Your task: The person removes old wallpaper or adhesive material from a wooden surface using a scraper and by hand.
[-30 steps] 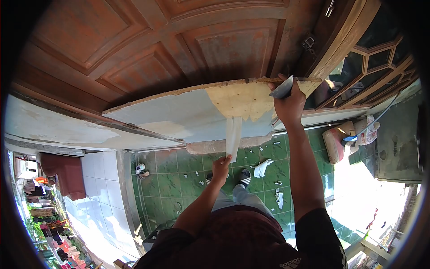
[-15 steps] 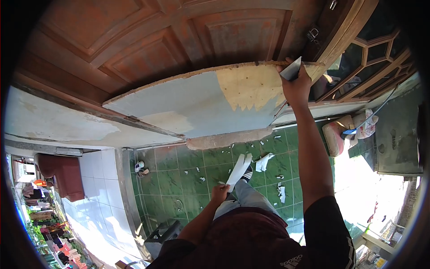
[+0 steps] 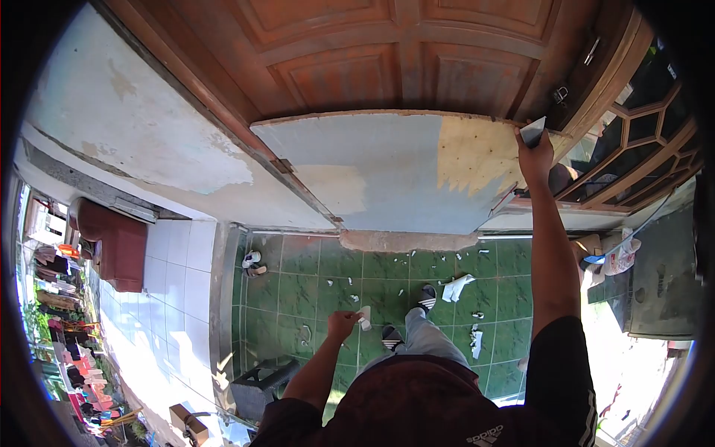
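My right hand (image 3: 535,158) is at the upper right corner of a light blue board (image 3: 395,175), its fingers around a flat metal scraper (image 3: 533,132). Beside it the board shows a bare, jagged-edged wood patch (image 3: 477,153). Low over the green tiled floor, my left hand (image 3: 343,325) is closed on a white peeled strip (image 3: 364,319), which hangs at its fingertips.
A brown panelled door (image 3: 402,52) stands behind the board. White scraps, among them a larger crumpled piece (image 3: 456,287), lie on the green tiles (image 3: 298,298). At the lower left is a dark stool (image 3: 261,387); sandals (image 3: 254,262) sit by the left wall.
The view has shifted left, so the board and my right hand appear farther right. My left hand has moved left, away from my legs, and the strip in it looks much shorter.
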`<state>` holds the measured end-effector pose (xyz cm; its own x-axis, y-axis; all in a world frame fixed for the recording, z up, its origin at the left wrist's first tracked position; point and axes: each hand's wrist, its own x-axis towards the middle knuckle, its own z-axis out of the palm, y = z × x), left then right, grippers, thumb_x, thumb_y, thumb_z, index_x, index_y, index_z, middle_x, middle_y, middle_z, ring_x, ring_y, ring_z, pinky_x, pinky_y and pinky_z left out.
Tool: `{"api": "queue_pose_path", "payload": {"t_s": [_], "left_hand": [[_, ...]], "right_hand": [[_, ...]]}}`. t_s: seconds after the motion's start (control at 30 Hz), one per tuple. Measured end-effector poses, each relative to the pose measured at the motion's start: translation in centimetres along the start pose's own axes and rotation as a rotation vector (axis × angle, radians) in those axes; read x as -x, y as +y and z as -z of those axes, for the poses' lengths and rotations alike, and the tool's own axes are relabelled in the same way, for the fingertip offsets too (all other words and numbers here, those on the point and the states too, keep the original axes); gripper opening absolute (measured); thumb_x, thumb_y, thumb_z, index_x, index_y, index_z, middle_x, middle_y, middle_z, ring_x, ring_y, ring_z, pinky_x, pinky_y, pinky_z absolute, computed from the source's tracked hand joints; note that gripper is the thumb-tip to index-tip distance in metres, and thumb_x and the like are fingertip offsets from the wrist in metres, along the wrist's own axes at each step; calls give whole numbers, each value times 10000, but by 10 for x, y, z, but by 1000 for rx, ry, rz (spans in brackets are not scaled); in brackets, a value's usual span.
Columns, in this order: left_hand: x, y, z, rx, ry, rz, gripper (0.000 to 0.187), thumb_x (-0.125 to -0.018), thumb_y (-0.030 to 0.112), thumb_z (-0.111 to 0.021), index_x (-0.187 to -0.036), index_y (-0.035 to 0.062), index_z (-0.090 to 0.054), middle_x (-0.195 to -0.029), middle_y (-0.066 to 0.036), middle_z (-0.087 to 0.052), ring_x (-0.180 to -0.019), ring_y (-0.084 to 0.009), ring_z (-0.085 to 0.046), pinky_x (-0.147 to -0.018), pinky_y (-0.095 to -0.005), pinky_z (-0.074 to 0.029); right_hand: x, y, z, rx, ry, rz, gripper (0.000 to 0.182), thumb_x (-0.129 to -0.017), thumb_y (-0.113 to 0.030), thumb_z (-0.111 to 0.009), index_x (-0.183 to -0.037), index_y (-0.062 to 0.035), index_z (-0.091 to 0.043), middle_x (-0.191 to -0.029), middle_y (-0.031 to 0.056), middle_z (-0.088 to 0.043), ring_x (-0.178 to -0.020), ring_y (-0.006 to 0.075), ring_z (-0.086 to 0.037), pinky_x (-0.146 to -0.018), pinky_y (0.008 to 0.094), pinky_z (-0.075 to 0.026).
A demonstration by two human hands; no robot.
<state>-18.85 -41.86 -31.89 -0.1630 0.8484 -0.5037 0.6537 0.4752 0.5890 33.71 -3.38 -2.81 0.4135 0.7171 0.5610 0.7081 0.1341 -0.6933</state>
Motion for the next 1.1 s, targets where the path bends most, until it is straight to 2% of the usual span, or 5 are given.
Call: {"api": "queue_pose_path", "payload": {"t_s": [0.1, 0.3, 0.4, 0.67, 1.1], "left_hand": [[-35, 33, -6, -97, -155, -42, 452, -952, 462, -781, -1158, 60, -814, -1080, -215, -788, -978, -395, -771, -865, -490, -595], [-60, 131, -24, -176, 138, -670, 600, -1013, 356, -729, -1513, 64, -573, -1457, -243, -642, -1201, -409, -707, -1012, -498, -556], [-66, 235, 20, 214, -53, -489, 484, -1011, 279, -726, -1435, 61, -641, -1408, -199, -678, -1216, -385, -702, -1010, -486, -561], [-97, 476, 133, -129, 828, -1159, 344, -889, 109, -793, -1231, 92, -764, -1143, -67, -652, -1078, -303, -617, -918, -472, -494], [-149, 505, 131, -298, 1113, -1350, 104, -824, 101, -846, -906, 156, -813, -1036, 57, -724, -1001, -206, -629, -822, -402, -464]], "right_hand": [[3, -8, 3, -3, -1, -9, 463, -876, -250, -867, -1268, -56, -717, -1079, 219, -775, -1001, 397, -762, -860, 468, -590], [11, -7, 3, -63, 19, -8, 464, -867, -173, -864, -1285, -47, -707, -1060, 221, -771, -1004, 397, -763, -852, 449, -597], [17, -15, 7, -72, 15, -8, 466, -911, -224, -867, -1291, -14, -698, -1064, 205, -770, -966, 335, -764, -849, 416, -580], [22, -21, 11, -121, 54, 25, 434, -889, -185, -877, -1263, -42, -709, -944, 190, -774, -884, 365, -787, -769, 413, -601], [22, -17, 13, -164, 30, 29, 429, -859, -165, -902, -1220, -32, -712, -878, 187, -756, -823, 381, -773, -714, 411, -587]]}}
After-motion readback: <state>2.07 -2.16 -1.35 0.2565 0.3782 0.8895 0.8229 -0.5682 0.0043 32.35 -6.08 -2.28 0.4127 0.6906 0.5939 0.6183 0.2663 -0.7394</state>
